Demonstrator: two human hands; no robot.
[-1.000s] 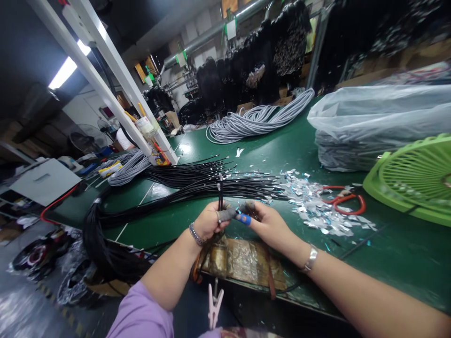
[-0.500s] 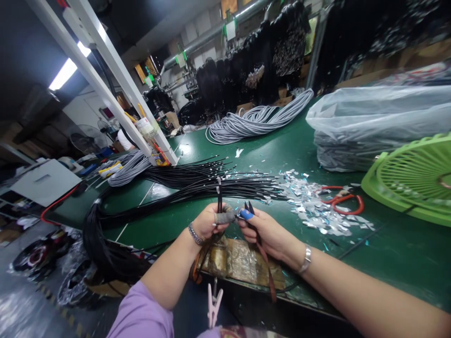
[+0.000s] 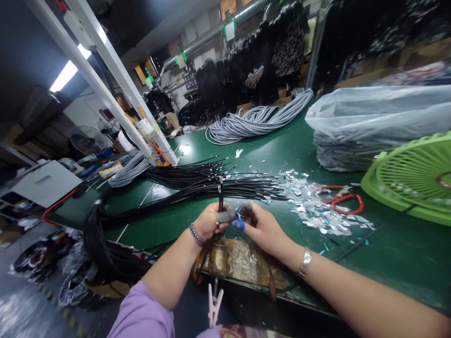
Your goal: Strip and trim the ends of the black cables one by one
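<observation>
My left hand (image 3: 214, 219), its fingertips wrapped in grey tape, is closed round a black cable (image 3: 221, 195) that stands up above the fist. The cable's end pokes out toward my right hand, with a thin light-blue strand (image 3: 239, 215) showing. My right hand (image 3: 260, 225) pinches at that end between a blue-taped thumb and a grey-taped finger. No tool blades show beside it; whether the palm holds anything is hidden. Beneath the hands lies a worn, tape-covered wooden board (image 3: 239, 260) at the table's edge.
Black cables (image 3: 197, 190) lie across the green table (image 3: 394, 267). Silvery foil scraps (image 3: 317, 211) surround red-handled scissors (image 3: 347, 204). A green fan (image 3: 416, 180) and plastic-bagged bundle (image 3: 373, 126) stand right. Grey cable coils (image 3: 257, 117) lie behind; a white post (image 3: 141, 98) rises left.
Dark pointed blades that stuck up from my right hand are out of sight. Its fingers have turned inward and closed on the cable end. My left hand has barely moved.
</observation>
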